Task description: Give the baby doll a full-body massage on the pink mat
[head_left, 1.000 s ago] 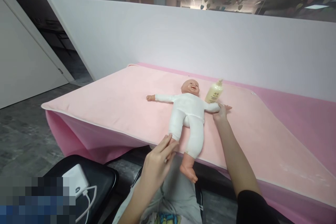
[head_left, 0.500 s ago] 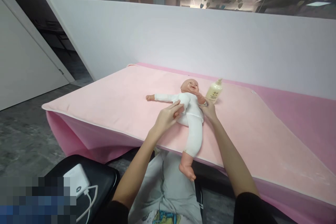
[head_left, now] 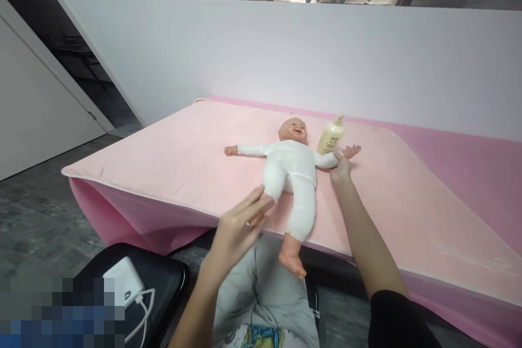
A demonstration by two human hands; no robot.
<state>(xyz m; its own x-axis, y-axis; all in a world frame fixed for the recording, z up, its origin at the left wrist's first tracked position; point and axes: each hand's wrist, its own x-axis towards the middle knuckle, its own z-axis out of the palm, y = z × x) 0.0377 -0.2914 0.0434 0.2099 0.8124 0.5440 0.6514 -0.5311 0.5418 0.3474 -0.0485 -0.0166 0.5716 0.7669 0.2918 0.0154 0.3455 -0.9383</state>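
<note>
A baby doll (head_left: 294, 163) with a white cloth body lies on its back on a pink padded mat (head_left: 163, 157), its head away from me. My left hand (head_left: 240, 228) is closed around the doll's foot on the left side, which the fingers mostly cover. My right hand (head_left: 341, 167) pinches the doll's forearm near the wrist, and that arm is stretched out to the right. The doll's other foot (head_left: 292, 255) hangs over the mat's front edge. Just behind the held arm stands a pale yellow pump bottle (head_left: 331, 136).
A white wall (head_left: 265, 54) rises behind the mat. At the lower left, a black stool (head_left: 163, 272) bears a white power bank (head_left: 124, 280) with a cable. Darker pink cloth (head_left: 460, 157) extends past the mat on the right.
My left hand has drawn the doll's leg down toward me from over its belly. My right hand has moved the doll's arm outward, from its chest to the right.
</note>
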